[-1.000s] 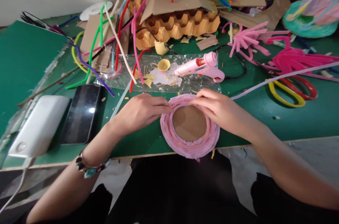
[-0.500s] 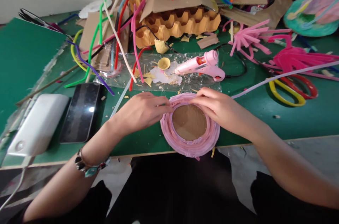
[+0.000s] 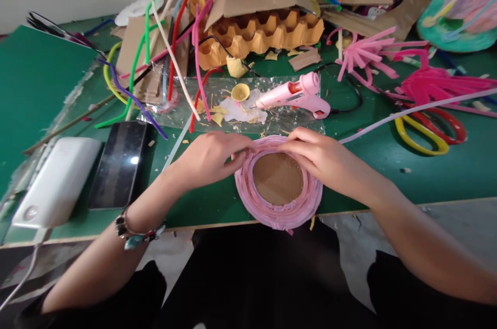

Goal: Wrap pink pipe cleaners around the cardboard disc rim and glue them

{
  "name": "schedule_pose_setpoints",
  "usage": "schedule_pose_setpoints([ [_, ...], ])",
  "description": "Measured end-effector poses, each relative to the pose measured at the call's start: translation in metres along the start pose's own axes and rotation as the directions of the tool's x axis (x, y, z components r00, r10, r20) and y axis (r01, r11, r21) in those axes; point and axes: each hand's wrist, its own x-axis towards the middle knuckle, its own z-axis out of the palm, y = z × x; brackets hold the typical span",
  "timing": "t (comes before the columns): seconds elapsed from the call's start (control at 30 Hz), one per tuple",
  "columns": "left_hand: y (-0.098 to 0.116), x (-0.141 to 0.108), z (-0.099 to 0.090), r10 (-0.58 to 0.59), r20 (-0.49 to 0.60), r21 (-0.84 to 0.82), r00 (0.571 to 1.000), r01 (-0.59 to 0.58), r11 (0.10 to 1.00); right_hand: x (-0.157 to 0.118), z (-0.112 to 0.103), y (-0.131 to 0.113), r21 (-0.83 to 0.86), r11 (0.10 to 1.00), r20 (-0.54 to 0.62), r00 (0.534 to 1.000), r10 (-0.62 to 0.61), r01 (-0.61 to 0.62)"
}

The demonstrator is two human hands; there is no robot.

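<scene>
A round disc of coiled pink and lilac pipe cleaners [image 3: 279, 217] with a brown cardboard centre [image 3: 278, 179] lies at the table's front edge. My left hand [image 3: 217, 157] pinches its upper left rim, thumb and fingertips close together. On the upper right, the bent fingers of my right hand [image 3: 319, 155] grip the coil, their tips partly hidden. A loose lilac pipe cleaner [image 3: 411, 111] runs off to the right from behind my right hand. Just beyond the disc, a pink glue gun [image 3: 297, 97] rests on a clear plastic sheet [image 3: 171, 114].
To the left lie a phone [image 3: 118, 166] and a white power bank [image 3: 58, 181] with a cable. Scissors [image 3: 423, 134] with red and yellow handles are at the right. Behind are an egg carton [image 3: 260, 36], loose pipe cleaners [image 3: 132, 75] and pink pipe-cleaner bundles [image 3: 435, 83].
My left hand has shifted slightly up the rim, and its fingertips have moved a little to the right along the coil. The right hand and the disc stay almost where they were.
</scene>
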Motion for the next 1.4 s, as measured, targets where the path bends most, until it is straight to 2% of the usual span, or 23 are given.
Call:
schedule_pose_setpoints([
  [0.07,0.001,0.005,-0.001,-0.142,0.044,-0.098,0.989,0.145,0.985,0.0,0.0,0.0,0.008,1.0,-0.004,1.0,0.002,-0.002],
  [0.13,0.003,0.012,-0.001,-0.204,0.088,-0.124,0.975,0.213,0.969,0.0,-0.001,-0.001,0.006,1.0,0.002,1.0,0.011,-0.011],
  [0.37,0.006,0.029,0.0,-0.231,0.186,-0.073,0.955,0.248,0.966,0.001,-0.004,-0.004,0.011,0.999,0.033,0.999,0.035,-0.036],
  [0.7,0.012,0.028,0.002,-0.332,0.191,-0.07,0.924,0.35,0.934,-0.001,0.0,-0.001,0.003,1.0,-0.011,1.0,0.016,-0.016],
  [0.8,0.013,0.028,0.002,-0.352,0.204,-0.072,0.913,0.373,0.925,-0.001,-0.002,-0.001,0.002,1.0,0.013,1.0,0.017,-0.017],
  [1.07,0.014,0.032,-0.001,-0.37,0.22,-0.055,0.903,0.39,0.919,-0.003,-0.018,-0.001,-0.061,0.998,0.04,0.999,0.026,-0.023],
  [1.3,0.016,0.031,-0.001,-0.386,0.213,-0.027,0.898,0.4,0.916,-0.006,-0.012,0.002,-0.008,1.0,0.03,0.999,0.024,-0.023],
  [1.4,0.017,0.032,-0.002,-0.387,0.197,0.035,0.901,0.388,0.921,-0.005,-0.009,0.003,-0.008,1.0,0.006,1.0,-0.007,0.007],
])
